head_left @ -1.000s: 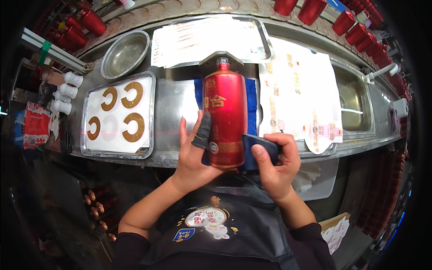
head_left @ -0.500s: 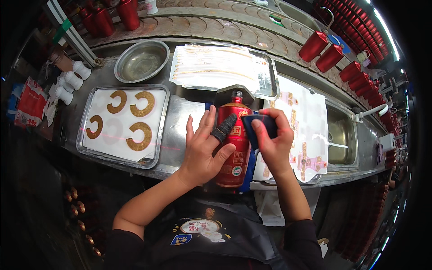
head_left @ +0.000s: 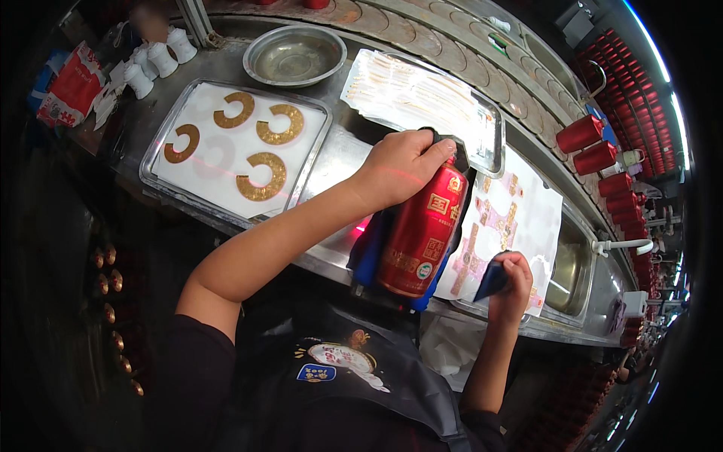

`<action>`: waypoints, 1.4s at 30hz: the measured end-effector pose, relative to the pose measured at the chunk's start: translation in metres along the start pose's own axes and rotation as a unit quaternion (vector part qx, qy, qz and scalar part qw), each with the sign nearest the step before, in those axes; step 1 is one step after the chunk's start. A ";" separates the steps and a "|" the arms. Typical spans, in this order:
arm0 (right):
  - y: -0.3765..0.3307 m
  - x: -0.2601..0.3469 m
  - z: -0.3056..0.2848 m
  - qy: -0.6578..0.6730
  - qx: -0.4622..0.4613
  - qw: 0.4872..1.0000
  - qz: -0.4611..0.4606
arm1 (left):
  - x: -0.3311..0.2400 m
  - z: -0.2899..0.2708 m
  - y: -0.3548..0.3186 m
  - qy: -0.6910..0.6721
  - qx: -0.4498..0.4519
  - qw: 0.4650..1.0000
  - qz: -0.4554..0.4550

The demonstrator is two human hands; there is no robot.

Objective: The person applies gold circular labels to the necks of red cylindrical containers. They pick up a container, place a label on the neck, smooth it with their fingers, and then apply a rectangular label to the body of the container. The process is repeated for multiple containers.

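My left hand (head_left: 398,167) is closed round the neck of a red bottle (head_left: 425,230) with gold labels. The bottle leans on a blue rest (head_left: 367,260) at the counter's front edge; my fingers hide its top. My right hand (head_left: 516,292), lower and to the right, pinches a dark blue flat scraper (head_left: 492,279) well apart from the bottle. Right of the bottle, a white sheet (head_left: 536,218) bears pink and gold label pieces. To the left, gold C-shaped labels (head_left: 261,177) lie on white paper in a metal tray (head_left: 310,169).
A round metal basin (head_left: 294,56) and a tray of white strips (head_left: 422,94) stand behind. Several red bottles (head_left: 580,134) line the conveyor (head_left: 422,41). At the right is a sink (head_left: 576,264) with a white tap (head_left: 623,245). White stoppers (head_left: 160,59) stand far left.
My left hand has moved from the bottle's side up to its neck. The right hand has drawn the scraper away, down and right. The bottle appears more tilted, and the view has shifted.
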State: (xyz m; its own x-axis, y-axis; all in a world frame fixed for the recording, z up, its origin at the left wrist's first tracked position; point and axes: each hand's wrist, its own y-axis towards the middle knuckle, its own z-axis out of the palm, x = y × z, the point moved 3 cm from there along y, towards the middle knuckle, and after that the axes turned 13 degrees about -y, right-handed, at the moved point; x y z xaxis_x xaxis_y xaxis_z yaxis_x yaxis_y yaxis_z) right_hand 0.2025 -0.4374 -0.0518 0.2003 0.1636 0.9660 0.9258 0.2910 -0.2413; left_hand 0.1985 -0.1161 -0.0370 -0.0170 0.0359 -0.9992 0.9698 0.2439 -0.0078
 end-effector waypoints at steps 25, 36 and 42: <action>-0.063 0.046 0.268 -0.419 0.354 0.719 -0.427 | -0.036 -0.232 -0.415 0.212 -0.388 0.897 0.015; -0.010 0.063 0.166 -0.459 0.187 0.812 -0.310 | 0.208 -0.417 -0.643 0.455 -0.715 0.483 -0.219; 0.004 0.057 0.136 -0.466 0.152 0.830 -0.266 | 0.254 -0.456 -0.664 0.405 -0.722 0.494 -0.266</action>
State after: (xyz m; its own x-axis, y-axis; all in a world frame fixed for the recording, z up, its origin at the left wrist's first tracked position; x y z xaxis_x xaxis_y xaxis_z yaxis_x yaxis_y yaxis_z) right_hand 0.1736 -0.2992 -0.0105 -0.6768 0.5522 0.4869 0.6516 0.7570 0.0473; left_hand -0.5611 0.1729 -0.2677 -0.8347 -0.1719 -0.5231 -0.3994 0.8430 0.3603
